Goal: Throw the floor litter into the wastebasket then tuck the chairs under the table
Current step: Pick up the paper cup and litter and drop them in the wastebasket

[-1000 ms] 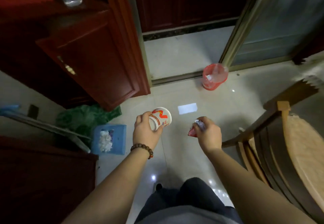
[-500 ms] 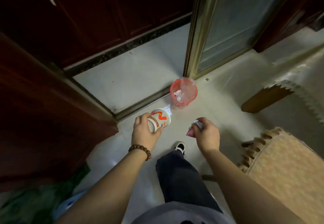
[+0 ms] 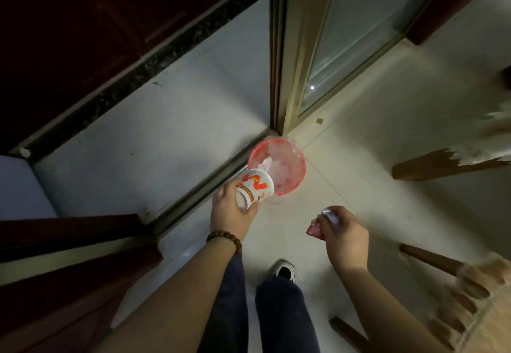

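Note:
A red wastebasket (image 3: 297,159) with a clear liner stands on the tiled floor beside the sliding-door frame, white litter inside it. My left hand (image 3: 228,214) grips a white paper cup (image 3: 254,188) with red and orange print, tilted, its rim overlapping the near edge of the basket. My right hand (image 3: 345,235) is closed on a crumpled red and silver wrapper (image 3: 318,228), lower right of the basket. A wooden chair (image 3: 470,297) with a woven seat is at the lower right.
A metal-framed glass sliding door (image 3: 331,48) and its floor track (image 3: 199,186) run behind the basket. Dark red cabinets (image 3: 69,269) fill the left. A table leg (image 3: 442,163) and a fringed tablecloth (image 3: 497,131) are at the right. My legs and one shoe (image 3: 284,271) are below.
I have stepped closer to the wastebasket, which now lies right in front of my hands. My left hand has brought the cup over the basket's near rim. The right hand still holds the wrapper.

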